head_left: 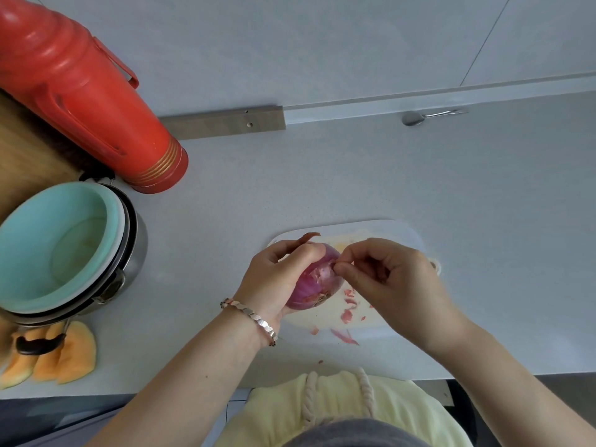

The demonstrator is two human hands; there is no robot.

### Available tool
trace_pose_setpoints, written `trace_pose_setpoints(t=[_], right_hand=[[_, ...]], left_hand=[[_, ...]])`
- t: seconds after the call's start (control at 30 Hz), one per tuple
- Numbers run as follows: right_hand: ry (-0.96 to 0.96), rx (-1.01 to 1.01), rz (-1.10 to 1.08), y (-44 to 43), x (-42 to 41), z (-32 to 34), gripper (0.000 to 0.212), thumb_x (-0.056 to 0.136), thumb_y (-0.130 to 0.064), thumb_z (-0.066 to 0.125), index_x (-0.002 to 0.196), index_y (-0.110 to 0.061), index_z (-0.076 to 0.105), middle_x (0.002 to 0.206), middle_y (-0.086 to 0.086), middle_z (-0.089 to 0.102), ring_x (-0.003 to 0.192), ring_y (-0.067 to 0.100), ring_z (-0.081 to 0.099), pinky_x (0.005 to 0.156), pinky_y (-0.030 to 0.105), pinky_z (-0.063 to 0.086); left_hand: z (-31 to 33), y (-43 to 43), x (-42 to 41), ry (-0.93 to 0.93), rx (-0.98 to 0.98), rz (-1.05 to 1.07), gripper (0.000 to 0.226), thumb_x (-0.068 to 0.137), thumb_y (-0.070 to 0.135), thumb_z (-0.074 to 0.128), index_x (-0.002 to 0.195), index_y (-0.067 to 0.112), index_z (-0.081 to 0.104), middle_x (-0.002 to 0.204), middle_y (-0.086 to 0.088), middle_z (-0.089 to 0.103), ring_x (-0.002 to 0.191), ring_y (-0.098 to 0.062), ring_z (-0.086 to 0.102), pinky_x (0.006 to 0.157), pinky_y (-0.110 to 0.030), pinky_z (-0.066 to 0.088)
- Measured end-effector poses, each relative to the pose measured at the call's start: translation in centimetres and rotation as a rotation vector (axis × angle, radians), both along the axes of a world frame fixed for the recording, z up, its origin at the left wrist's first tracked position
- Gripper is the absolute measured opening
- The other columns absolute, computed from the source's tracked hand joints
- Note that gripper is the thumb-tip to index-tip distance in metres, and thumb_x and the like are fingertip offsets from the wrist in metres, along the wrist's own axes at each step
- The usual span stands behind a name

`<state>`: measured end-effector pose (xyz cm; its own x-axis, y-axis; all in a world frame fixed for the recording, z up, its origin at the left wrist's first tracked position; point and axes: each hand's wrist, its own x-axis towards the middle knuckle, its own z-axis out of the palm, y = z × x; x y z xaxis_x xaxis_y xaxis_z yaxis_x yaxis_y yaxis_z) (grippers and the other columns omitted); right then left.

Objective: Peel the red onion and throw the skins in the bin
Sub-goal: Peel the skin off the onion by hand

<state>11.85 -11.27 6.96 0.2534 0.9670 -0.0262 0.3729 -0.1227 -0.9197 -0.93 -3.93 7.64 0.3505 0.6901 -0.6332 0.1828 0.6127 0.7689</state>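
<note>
A red onion (314, 283) is held just above a white cutting board (396, 233). My left hand (277, 279) grips it from the left, fingers curled over its top, with a strip of dry skin (309, 237) sticking up behind the fingers. My right hand (390, 285) pinches a bit of skin at the onion's upper right side with thumb and forefinger. Several small skin scraps (346, 314) lie on the board under my right hand. No bin is in view.
A red thermos (80, 91) lies tilted at the back left. A metal pot holding a teal bowl (58, 246) stands at the left, melon slices (54, 359) in front of it. A spoon (419, 117) rests by the back wall. The counter's front edge runs just below my wrists.
</note>
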Motion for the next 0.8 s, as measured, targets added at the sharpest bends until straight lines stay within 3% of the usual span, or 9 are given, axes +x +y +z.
trace_pose_setpoints(t=[0.07,0.17,0.33,0.4,0.57,0.67,0.8], right_hand=[[-0.011,-0.03,0.052,0.0,0.1,0.0,0.025,0.081,-0.01,0.064,0.064,-0.027,0.057,0.05,-0.005,0.043,0.049,0.005,0.041,0.05,0.006,0.033],[0.013,-0.072,0.109,0.1,0.3,-0.3,0.018,0.083,-0.011,0.061,0.067,-0.02,0.058,0.056,0.005,0.05,0.053,0.007,0.039,0.053,0.012,0.033],[0.037,-0.001,0.067,0.0,0.3,-0.7,0.022,0.079,-0.015,0.061,0.063,-0.028,0.054,0.052,-0.009,0.041,0.048,0.007,0.036,0.05,0.009,0.031],[0.084,0.006,0.027,-0.1,0.6,-0.7,0.027,0.08,-0.009,0.066,0.064,-0.028,0.056,0.051,-0.009,0.041,0.045,0.007,0.034,0.047,0.008,0.03],[0.151,-0.076,0.049,0.2,1.0,-0.2,0.013,0.077,-0.013,0.07,0.073,-0.022,0.064,0.049,-0.008,0.032,0.046,0.007,0.027,0.046,0.009,0.026],[0.132,-0.089,0.063,0.4,1.1,-0.1,0.016,0.076,-0.012,0.071,0.07,-0.024,0.063,0.048,-0.01,0.034,0.045,0.006,0.028,0.046,0.008,0.026],[0.038,-0.067,0.073,0.5,1.1,-0.1,0.025,0.077,-0.012,0.071,0.064,-0.03,0.059,0.048,-0.012,0.042,0.046,0.004,0.034,0.047,0.008,0.029]], left_hand=[[0.0,0.1,-0.1,0.012,-0.006,-0.006,0.019,0.052,0.025,0.069,0.067,0.015,0.076,0.075,-0.009,0.07,0.072,-0.026,0.067,0.075,-0.048,0.057],[-0.3,0.2,-0.1,0.039,-0.002,-0.021,0.04,0.038,0.034,0.071,0.071,0.014,0.076,0.079,-0.01,0.071,0.076,-0.027,0.069,0.077,-0.05,0.058],[-0.4,0.2,0.1,0.028,-0.03,-0.035,0.032,0.044,0.03,0.071,0.07,0.013,0.076,0.078,-0.009,0.071,0.073,-0.025,0.068,0.072,-0.043,0.058],[-0.4,0.1,0.2,0.031,-0.036,-0.04,0.039,0.04,0.034,0.071,0.073,0.012,0.076,0.079,-0.009,0.071,0.073,-0.024,0.068,0.071,-0.043,0.058],[-0.5,0.2,0.3,0.077,-0.019,-0.018,0.064,0.033,0.041,0.07,0.088,0.01,0.074,0.093,-0.014,0.074,0.085,-0.03,0.07,0.079,-0.053,0.056],[-0.7,0.3,0.2,0.106,0.023,-0.025,0.061,0.035,0.043,0.071,0.088,0.014,0.075,0.091,-0.011,0.074,0.088,-0.029,0.07,0.084,-0.054,0.055],[-0.7,0.2,0.3,0.125,0.048,-0.043,0.047,0.034,0.044,0.069,0.073,0.02,0.076,0.087,-0.009,0.074,0.088,-0.028,0.07,0.084,-0.052,0.055]])
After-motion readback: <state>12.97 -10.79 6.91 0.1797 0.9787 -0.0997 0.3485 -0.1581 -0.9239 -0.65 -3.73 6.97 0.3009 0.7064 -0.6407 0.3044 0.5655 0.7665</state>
